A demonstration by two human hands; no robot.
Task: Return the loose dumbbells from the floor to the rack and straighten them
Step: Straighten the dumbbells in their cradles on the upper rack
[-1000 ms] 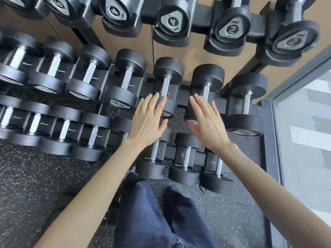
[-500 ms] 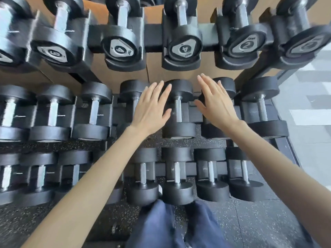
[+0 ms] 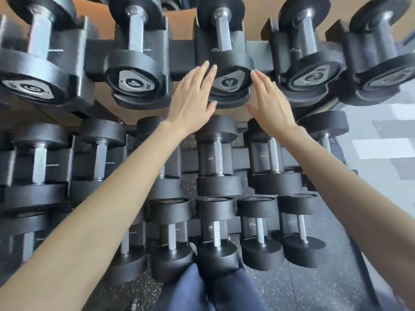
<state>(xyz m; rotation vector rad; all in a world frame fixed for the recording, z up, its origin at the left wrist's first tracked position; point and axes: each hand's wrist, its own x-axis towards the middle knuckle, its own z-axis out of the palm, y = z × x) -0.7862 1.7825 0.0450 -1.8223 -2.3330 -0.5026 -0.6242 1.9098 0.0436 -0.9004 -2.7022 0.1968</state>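
Note:
A black three-tier rack (image 3: 182, 52) holds rows of black dumbbells with steel handles. On the top tier a dumbbell marked 4 (image 3: 231, 70) lies in its cradle. My left hand (image 3: 193, 99) is flat with straight fingers against the left side of its front head. My right hand (image 3: 269, 106) is also flat, fingertips at the right edge of that head. Neither hand grips anything. Another dumbbell marked 4 (image 3: 134, 79) lies to its left and one marked 2 (image 3: 314, 77) to its right.
The middle tier (image 3: 217, 158) and bottom tier (image 3: 215, 232) are filled with larger dumbbells below my arms. Speckled black rubber floor (image 3: 314, 288) lies under the rack. My dark trouser legs (image 3: 213, 288) stand close to the bottom row. A pale tiled area (image 3: 386, 149) is at right.
Both hands have risen from the middle tier to the top tier and now flank the front head of the dumbbell marked 4. The view has tilted upward.

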